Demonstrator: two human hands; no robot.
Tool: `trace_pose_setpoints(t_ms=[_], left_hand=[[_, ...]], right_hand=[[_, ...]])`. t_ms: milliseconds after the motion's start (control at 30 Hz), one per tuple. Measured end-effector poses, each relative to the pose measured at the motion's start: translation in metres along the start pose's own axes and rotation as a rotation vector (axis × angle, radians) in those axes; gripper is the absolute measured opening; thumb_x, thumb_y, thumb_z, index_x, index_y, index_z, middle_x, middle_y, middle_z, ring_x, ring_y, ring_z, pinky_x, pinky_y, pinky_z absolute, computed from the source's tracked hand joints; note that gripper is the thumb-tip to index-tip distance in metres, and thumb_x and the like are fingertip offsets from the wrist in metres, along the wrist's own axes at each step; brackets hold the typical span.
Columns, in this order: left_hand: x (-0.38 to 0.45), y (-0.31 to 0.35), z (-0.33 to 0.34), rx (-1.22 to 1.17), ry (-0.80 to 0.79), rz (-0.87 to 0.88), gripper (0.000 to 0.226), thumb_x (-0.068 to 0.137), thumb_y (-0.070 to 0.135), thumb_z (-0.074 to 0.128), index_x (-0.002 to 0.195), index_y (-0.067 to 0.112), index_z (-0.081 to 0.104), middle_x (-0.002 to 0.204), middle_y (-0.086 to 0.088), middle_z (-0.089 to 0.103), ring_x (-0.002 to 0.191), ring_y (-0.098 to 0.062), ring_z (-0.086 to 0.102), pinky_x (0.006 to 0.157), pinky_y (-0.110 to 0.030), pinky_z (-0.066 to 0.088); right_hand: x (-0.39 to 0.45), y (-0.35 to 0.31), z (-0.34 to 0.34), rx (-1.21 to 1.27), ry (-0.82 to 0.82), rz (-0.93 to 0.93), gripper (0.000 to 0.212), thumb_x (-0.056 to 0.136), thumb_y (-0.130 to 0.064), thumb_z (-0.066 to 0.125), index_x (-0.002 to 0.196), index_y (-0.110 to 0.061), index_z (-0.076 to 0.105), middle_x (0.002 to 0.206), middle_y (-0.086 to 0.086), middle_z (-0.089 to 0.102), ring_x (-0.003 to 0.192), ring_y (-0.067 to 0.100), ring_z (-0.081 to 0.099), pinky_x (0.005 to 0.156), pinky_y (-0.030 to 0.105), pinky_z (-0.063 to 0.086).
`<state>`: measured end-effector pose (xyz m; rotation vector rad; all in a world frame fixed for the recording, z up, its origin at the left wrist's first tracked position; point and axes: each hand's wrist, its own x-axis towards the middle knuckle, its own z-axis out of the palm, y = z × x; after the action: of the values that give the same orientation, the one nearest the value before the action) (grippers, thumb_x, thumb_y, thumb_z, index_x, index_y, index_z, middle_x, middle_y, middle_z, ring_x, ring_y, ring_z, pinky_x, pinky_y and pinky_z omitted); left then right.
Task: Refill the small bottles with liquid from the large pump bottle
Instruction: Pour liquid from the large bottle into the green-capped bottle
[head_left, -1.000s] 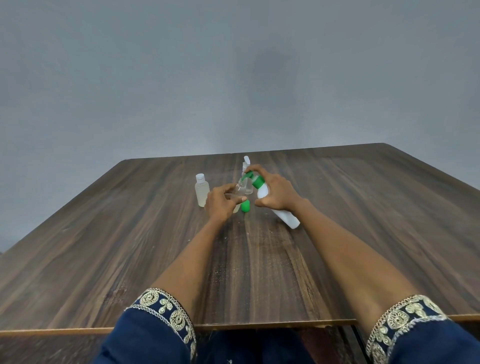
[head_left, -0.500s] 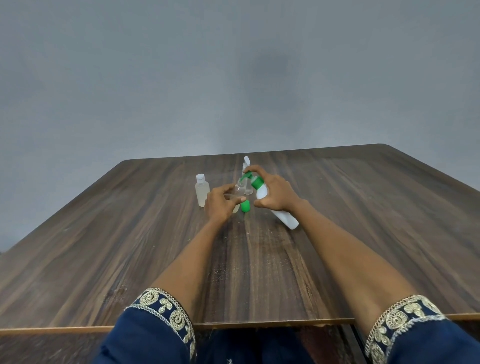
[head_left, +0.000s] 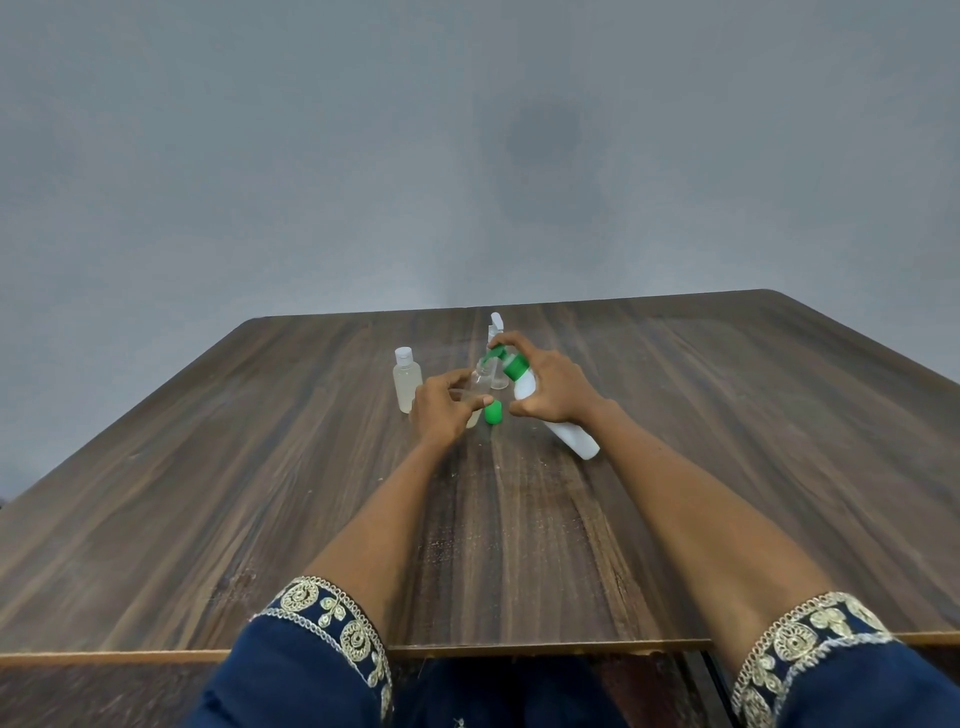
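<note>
— Hands first, please: what are they doing?

— Right hand (head_left: 553, 387), just right of the frame's centre, is wrapped round the large pump bottle (head_left: 566, 434), fingers curled over its white body and the forefinger arched up over the green pump head (head_left: 506, 362). The bottle is tilted, pump end up and to the left, its base low to the right near the table (head_left: 727, 415).

— And the left?

— Left hand (head_left: 441, 402) sits just left of centre, fingers and thumb curled round a small clear bottle (head_left: 480, 382), which it holds with its open neck up against the green nozzle. The two hands are near each other, not touching.

— Is liquid coming out?

— I cannot tell; the spot is too small.

— What lies around them?

— A loose green cap (head_left: 493, 413) stands on the table between the hands, just below the small bottle. Left of the left hand stands a second small bottle (head_left: 407, 382), upright, with a white cap and pale liquid in it. Behind the right hand's fingers another clear bottle (head_left: 497, 338) rises, with a white top; its lower part is hidden.

— Further out?

— Dark wood-grain tabletop fills the lower half of the frame, a plain grey wall (head_left: 311, 156) the upper half. At the bottom corners, dark blue sleeves (head_left: 291, 675) with gold embroidered cuffs.
</note>
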<state>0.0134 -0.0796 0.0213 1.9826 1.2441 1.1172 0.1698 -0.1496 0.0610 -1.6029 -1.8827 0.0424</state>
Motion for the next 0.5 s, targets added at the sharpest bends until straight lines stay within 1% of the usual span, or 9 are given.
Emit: trace_pose_setpoints(t_ms=[67,133,200,300,367,500], left_hand=[[-0.0001,-0.0002,-0.0003,0.011,-0.002,-0.005,0.054,0.070,0.030,0.080,0.118,0.013,0.063,0.113,-0.006,0.068,0.098,-0.019,0.063,0.083,-0.036,0.052],[-0.0010,-0.0010,0.0001,0.018,-0.007,-0.008,0.054,0.070,0.031,0.080,0.118,0.014,0.064,0.113,-0.006,0.068,0.099,-0.019,0.063,0.084,-0.036,0.052],[-0.0023,-0.0012,0.0005,0.021,-0.010,-0.006,0.053,0.070,0.030,0.080,0.118,0.013,0.064,0.113,-0.006,0.068,0.098,-0.019,0.063,0.084,-0.036,0.052],[-0.0027,-0.0004,0.0007,0.015,-0.006,-0.004,0.053,0.070,0.029,0.080,0.118,0.013,0.064,0.113,-0.006,0.068,0.099,-0.019,0.063,0.083,-0.034,0.051],[-0.0028,0.0015,0.0005,0.003,-0.001,0.001,0.053,0.070,0.028,0.080,0.118,0.013,0.064,0.114,-0.006,0.068,0.099,-0.018,0.063,0.082,-0.033,0.051],[0.0001,0.0026,0.0012,0.000,0.009,-0.006,0.053,0.069,0.030,0.081,0.117,0.014,0.065,0.111,-0.005,0.069,0.097,-0.018,0.064,0.081,-0.033,0.052]], right_hand=[[0.0004,-0.0014,0.0004,-0.010,-0.007,0.007,0.067,0.064,-0.022,0.068,0.127,-0.026,0.046,0.061,-0.013,0.043,0.051,0.008,0.041,0.047,0.013,0.030],[0.0006,-0.0020,0.0016,-0.018,-0.011,0.015,0.066,0.059,-0.028,0.062,0.123,-0.027,0.047,0.062,-0.012,0.044,0.052,0.008,0.042,0.049,0.018,0.030],[0.0003,-0.0017,0.0030,-0.022,-0.011,0.018,0.065,0.057,-0.030,0.060,0.121,-0.028,0.047,0.063,-0.011,0.045,0.053,0.008,0.043,0.050,0.021,0.030],[0.0002,-0.0013,0.0030,-0.021,-0.003,0.013,0.066,0.057,-0.031,0.059,0.122,-0.028,0.047,0.066,-0.011,0.047,0.054,0.008,0.043,0.050,0.021,0.030],[-0.0001,-0.0009,0.0020,-0.022,0.002,0.008,0.068,0.059,-0.030,0.062,0.126,-0.027,0.047,0.067,-0.012,0.048,0.054,0.007,0.043,0.050,0.019,0.028],[-0.0004,0.0011,0.0003,-0.040,0.014,0.007,0.072,0.066,-0.016,0.072,0.132,-0.028,0.045,0.061,-0.014,0.043,0.051,0.007,0.041,0.049,0.018,0.028]])
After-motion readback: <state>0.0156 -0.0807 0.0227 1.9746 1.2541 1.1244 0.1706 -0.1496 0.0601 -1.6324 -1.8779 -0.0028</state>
